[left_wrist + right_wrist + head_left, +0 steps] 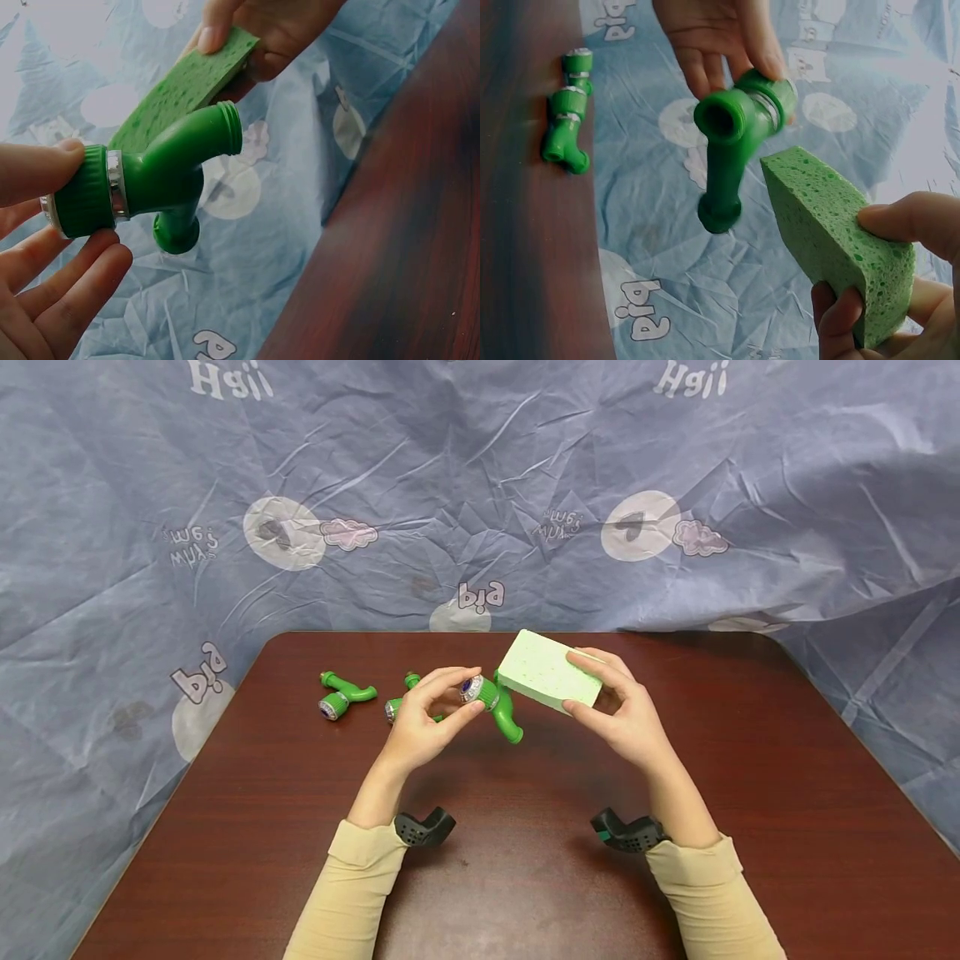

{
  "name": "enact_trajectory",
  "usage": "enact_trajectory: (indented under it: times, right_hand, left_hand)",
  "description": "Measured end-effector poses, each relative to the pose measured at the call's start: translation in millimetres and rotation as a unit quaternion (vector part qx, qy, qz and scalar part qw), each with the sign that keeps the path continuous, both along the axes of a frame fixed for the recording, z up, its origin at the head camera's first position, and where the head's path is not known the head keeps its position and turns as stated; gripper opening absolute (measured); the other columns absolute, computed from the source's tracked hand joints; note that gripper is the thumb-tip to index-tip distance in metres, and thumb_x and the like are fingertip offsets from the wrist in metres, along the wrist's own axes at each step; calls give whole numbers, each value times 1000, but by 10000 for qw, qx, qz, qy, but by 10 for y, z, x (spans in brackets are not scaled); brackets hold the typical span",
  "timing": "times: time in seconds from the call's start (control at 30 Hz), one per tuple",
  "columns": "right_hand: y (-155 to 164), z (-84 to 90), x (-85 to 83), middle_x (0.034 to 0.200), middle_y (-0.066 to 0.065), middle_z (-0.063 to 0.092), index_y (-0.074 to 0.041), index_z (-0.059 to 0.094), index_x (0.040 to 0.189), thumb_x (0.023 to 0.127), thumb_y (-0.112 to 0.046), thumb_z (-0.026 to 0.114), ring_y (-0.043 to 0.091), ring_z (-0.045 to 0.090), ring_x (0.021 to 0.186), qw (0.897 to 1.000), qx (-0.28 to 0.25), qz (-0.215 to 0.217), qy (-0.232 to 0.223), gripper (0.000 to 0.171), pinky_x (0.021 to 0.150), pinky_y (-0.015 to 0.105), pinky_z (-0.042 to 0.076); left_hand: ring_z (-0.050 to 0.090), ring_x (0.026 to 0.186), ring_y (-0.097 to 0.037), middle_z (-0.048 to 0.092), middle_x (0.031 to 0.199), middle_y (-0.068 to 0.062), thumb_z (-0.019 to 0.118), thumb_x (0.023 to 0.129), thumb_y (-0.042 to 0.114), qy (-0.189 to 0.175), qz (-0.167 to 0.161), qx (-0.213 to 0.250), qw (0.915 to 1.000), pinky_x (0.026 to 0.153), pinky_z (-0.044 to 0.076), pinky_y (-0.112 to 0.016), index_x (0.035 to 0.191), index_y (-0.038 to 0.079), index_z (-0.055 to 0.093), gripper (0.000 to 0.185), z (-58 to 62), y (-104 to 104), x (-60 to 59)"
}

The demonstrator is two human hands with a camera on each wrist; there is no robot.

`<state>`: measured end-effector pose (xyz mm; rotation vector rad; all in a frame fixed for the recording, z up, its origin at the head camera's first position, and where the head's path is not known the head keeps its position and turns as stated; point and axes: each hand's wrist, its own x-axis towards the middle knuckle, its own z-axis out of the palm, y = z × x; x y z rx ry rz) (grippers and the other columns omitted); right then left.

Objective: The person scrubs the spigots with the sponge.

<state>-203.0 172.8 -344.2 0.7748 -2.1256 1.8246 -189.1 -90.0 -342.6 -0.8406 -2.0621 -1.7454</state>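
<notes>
- Head view: the left hand (pixel 423 718) pinches a green tap (pixel 497 703) by its ribbed cap, thumb and fingertips curled round it; the tap's spout points down towards 5 o'clock, held above the brown table (pixel 525 860).
- The right hand (pixel 622 710) grips a pale green sponge (pixel 550 672), fingers over the top edge and thumb below; the sponge sits just at 2 o'clock of the tap, touching or nearly touching it.
- At 9 o'clock of the left hand a second tap (pixel 343 694) lies on the table; a third tap (pixel 401 702) lies partly hidden behind the left hand's fingers.
- A grey-blue printed cloth (pixel 150 527) hangs behind the table.
- Left wrist view: the left hand's fingers (pixel 37 172) clasp the tap's cap (pixel 86 193); the tap (pixel 176 176) shows a threaded outlet towards 2 o'clock and the spout pointing down.
- The sponge (pixel 184 86) lies behind the tap at 12 o'clock, held by the right hand (pixel 262 30).
- Right wrist view: the right hand (pixel 900 277) clamps the sponge (pixel 825 225) between thumb and fingers.
- The tap (pixel 735 142) hangs at 10 o'clock of the sponge, just beside it with a small gap, held by the left hand (pixel 712 37).
- Two other taps (pixel 566 120) lie at 9 o'clock on the table.
</notes>
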Motion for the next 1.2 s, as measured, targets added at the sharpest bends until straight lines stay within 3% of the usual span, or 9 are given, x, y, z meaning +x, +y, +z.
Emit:
enact_trajectory:
  times: [0.23, 0.4, 0.5, 0.7, 0.83, 0.93, 1.07, 1.2]
  right_hand:
    - [-104, -51, 21, 134, 11, 40, 1, 54, 129, 78, 9, 68, 17, 58, 84, 9980, 595, -200, -118, 54, 66, 18, 51]
    - [-116, -46, 24, 135, 10, 43, -4, 57, 129, 77, 4, 71, 14, 53, 77, 9861, 1205, -1092, 327, 54, 61, 16, 46]
    - [-108, -31, 24, 135, 12, 43, -5, 57, 129, 76, 4, 71, 13, 50, 79, 9795, 1238, -1509, 504, 55, 60, 16, 43]
    - [-172, 90, 116, 135, 18, 41, 5, 55, 127, 76, 12, 68, 16, 55, 85, 9906, 995, -920, 189, 54, 65, 14, 47]
    - [-224, 201, 194, 133, 23, 41, 8, 54, 126, 76, 12, 67, 16, 53, 83, 9852, 1155, -1230, 299, 52, 64, 15, 46]
    - [-199, 216, 187, 135, 22, 40, 8, 53, 127, 77, 11, 67, 14, 53, 87, 9848, 840, -1502, 251, 52, 66, 15, 45]
    - [-124, 197, 138, 136, 21, 38, 9, 52, 128, 77, 14, 65, 12, 51, 99, 9884, 17, -1521, 42, 52, 73, 13, 45]
    - [-22, 98, 28, 135, 14, 40, 6, 53, 128, 76, 17, 64, 14, 51, 102, 9870, -605, -1488, -26, 55, 74, 13, 46]
  left_hand:
    - [60, 89, -29, 58, 113, -23, 69, 78, -11, 242, -342, -242, 9988, 77, 53, -44, 114, -12, 60, 37, 26, 42, 26]
    - [59, 93, -29, 59, 113, -24, 69, 78, -10, 288, -421, -352, 9981, 79, 53, -43, 113, -12, 61, 36, 32, 77, 39]
    - [60, 88, -30, 59, 113, -23, 69, 78, -11, 264, -477, -280, 9981, 77, 53, -47, 114, -10, 61, 37, 2, 82, 24]
    - [61, 90, -19, 60, 116, -9, 72, 80, -2, 222, -489, -256, 9982, 78, 53, -40, 117, -1, 63, 38, -194, 55, -117]
    - [62, 89, -19, 59, 118, -7, 72, 81, 3, 175, -510, -253, 9982, 78, 54, -36, 119, 3, 63, 39, -249, 43, -159]
    - [62, 88, -24, 59, 119, -10, 70, 82, -1, -6, -396, -213, 9990, 77, 54, -34, 120, 0, 61, 39, -204, 38, -124]
    - [61, 88, -30, 58, 116, -19, 66, 81, -10, -250, -235, 53, 9994, 75, 54, -36, 120, -8, 56, 39, -99, 12, -57]
    - [62, 86, -23, 57, 116, -23, 64, 80, -14, -449, -126, 518, 9976, 73, 54, -31, 120, -10, 54, 42, -141, -34, -114]
